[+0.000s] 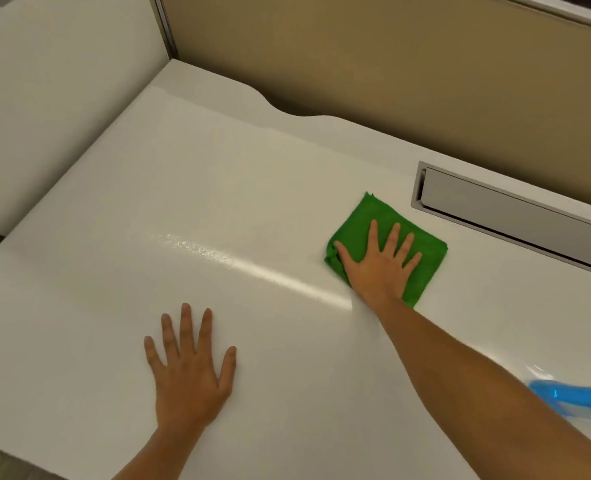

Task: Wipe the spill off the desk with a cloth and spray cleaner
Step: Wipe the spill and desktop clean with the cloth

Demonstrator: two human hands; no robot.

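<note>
While the right hand presses flat, fingers spread, on 1 bright green folded cloth right of center, the left hand lies open-palmed on the white desk at lower left. 1 blue spray bottle peeks in at the lower right edge, and a wet streak glints mid-frame.

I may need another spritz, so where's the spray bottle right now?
In the head view the blue spray bottle sits at the right edge on the desk, behind the right forearm.
</note>
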